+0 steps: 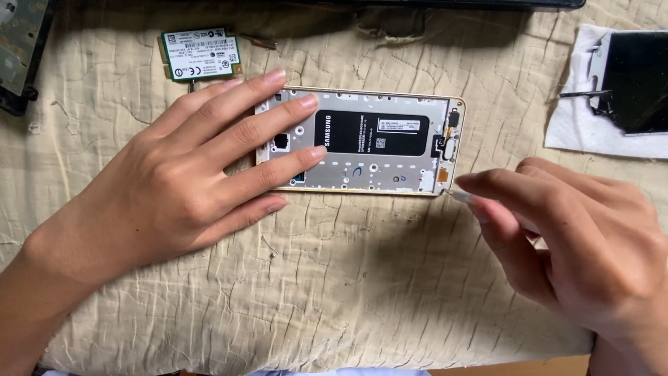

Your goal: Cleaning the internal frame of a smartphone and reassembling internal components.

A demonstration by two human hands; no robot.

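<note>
Two hands work on an opened phone [362, 139] lying flat on a wrinkled beige cloth [334, 278] — silver metal frame, gold rim, black battery. The left hand [174, 188] spreads its fingers [278, 122] flat on the phone's left end. The right hand [577, 237] pinches a thin tool [460, 197] at the phone's corner — its shaft is hidden. A green card [200, 54] lies above.

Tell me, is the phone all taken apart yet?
Not all. The opened phone already has its back off, so the black battery shows. Right now the left hand presses it flat on the cloth, while the right hand pokes a thin tool at its bottom corner. The battery and small parts remain inside the frame.
</note>
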